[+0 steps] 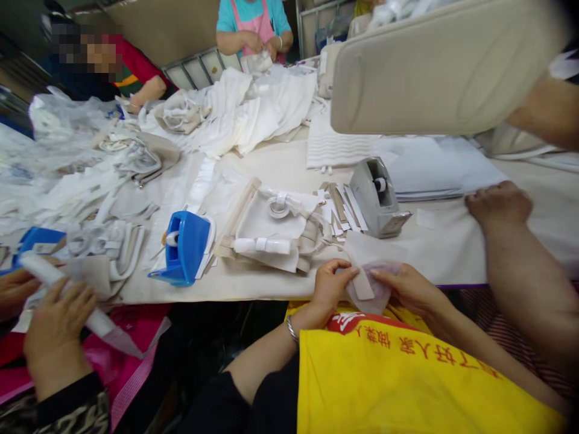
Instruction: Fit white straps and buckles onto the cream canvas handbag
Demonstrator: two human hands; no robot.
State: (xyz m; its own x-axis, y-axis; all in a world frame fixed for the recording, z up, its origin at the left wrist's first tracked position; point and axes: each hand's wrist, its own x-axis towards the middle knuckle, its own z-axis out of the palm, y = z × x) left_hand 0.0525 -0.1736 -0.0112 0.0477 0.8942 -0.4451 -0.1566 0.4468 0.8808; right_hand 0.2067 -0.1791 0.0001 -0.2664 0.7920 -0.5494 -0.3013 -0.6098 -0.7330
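Just in front of my yellow apron [407,386], my left hand [332,282] and my right hand [409,288] both pinch a small clear plastic bag [375,289]. A beige strip [362,284] lies in or on the bag; I cannot tell which. The bag hangs over the near edge of the white-covered table [452,253]. Both hands have their fingers closed on the bag's sides.
A grey tape dispenser [377,196] and a blue one [185,247] stand on the table, with a bagged white item [275,226] between them. Piles of white fabric [253,111] lie behind. A co-worker's hands [54,337] at left hold a white roll. Another's arm [506,241] rests at right under a beige pad [443,66].
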